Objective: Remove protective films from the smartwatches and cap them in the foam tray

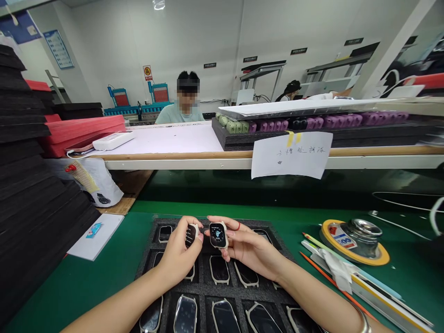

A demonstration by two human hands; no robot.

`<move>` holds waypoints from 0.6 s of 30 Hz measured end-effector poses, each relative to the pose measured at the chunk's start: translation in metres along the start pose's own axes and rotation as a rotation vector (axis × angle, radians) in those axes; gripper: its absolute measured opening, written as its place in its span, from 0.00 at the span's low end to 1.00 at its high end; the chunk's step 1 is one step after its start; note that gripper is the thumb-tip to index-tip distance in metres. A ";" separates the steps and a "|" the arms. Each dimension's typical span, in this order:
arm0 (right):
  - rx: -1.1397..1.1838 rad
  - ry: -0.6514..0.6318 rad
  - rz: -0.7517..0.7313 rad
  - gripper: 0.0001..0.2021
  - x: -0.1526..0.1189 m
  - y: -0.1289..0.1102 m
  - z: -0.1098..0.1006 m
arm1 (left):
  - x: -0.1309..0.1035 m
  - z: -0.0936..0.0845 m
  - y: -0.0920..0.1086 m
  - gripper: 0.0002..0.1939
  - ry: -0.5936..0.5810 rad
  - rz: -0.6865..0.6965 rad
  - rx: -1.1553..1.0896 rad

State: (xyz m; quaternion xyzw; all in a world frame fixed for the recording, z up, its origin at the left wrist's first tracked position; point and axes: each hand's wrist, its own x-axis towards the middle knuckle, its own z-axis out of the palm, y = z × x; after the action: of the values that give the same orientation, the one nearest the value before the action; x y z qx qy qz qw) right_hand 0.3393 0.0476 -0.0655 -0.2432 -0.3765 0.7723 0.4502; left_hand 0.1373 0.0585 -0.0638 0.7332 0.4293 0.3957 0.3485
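Observation:
My left hand [183, 245] is closed round one smartwatch body [191, 234], whose lit screen shows lines of text. In my right hand [243, 240] is a second smartwatch body [218, 235], its screen lit with a dial-like picture; fingers grip it by the edges. Both are held side by side above a dark foam tray [204, 289]. Several more strapless watch bodies with pale frames and dark screens lie in the tray's compartments, such as a watch [219, 269] just below my right hand. My hands and forearms hide part of the tray.
Tall stacks of black foam trays [31, 222] rise at the left. A shelf [180, 162] crosses ahead, holding a filled tray [277, 125]. At right are a yellow tape roll [381, 256], a glass jar [364, 240] and pens. A co-worker [183, 108] sits beyond.

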 end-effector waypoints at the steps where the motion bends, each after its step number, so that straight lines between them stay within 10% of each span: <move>1: -0.007 -0.002 -0.003 0.21 0.000 0.000 0.000 | 0.000 0.000 0.000 0.05 -0.001 0.000 -0.002; 18: -0.084 -0.002 -0.139 0.21 -0.001 0.002 0.001 | 0.001 0.002 0.000 0.06 -0.016 -0.002 -0.012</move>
State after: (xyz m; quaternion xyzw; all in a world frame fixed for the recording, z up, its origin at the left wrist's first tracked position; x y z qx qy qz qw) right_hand 0.3382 0.0453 -0.0667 -0.2341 -0.4250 0.7229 0.4919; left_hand 0.1390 0.0592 -0.0644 0.7339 0.4249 0.3920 0.3566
